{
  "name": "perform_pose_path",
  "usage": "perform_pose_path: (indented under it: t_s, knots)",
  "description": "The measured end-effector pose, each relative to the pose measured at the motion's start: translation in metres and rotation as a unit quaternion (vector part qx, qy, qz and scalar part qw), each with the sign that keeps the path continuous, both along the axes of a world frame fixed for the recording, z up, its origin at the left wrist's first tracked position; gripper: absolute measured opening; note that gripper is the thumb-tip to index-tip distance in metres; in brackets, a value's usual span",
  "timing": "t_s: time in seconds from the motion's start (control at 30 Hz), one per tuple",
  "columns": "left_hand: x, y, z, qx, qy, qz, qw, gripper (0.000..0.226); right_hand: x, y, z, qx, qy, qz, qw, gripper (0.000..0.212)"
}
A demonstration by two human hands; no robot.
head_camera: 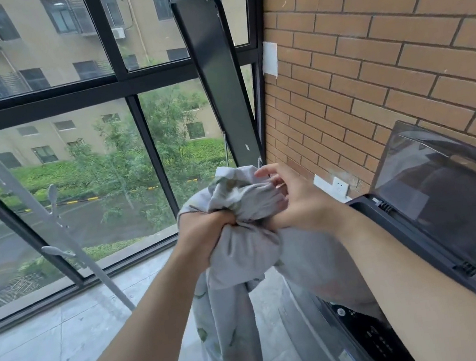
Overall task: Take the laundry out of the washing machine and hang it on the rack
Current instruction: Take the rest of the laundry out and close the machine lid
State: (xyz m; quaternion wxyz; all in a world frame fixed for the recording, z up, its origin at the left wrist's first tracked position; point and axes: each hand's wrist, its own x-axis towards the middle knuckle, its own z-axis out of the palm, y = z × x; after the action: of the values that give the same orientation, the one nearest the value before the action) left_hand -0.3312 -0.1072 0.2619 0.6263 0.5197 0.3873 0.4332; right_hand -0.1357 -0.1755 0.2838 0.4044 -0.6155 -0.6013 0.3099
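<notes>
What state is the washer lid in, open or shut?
Open. The lid stands tilted up toward the brick wall, lifted off the washer, whose control panel shows below.

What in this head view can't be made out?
Head view:
Washer drum: hidden behind right arm and cloth; remaining laundry unknown.
Rack: cut off by left edge; only a pole and hooks show.
Panel labels: too small.
Cloth: bunched in left hand and right hand; garment type unclear.
</notes>
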Motion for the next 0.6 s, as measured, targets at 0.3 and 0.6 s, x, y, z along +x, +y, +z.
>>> perform_pose_path:
  t_s: [0.3,0.6]
  knots:
    - [-0.026,0.005,0.019,0.114,-0.048,-0.027,0.992,0.040,0.030,-0.003,-0.106,-0.325,-0.193,0.128,0.917,0.049]
    - [-0.033,0.035,0.013,0.058,-0.057,0.136,0.987,0.035,0.038,0.020,-0.052,-0.044,-0.108,-0.273,0.955,0.016]
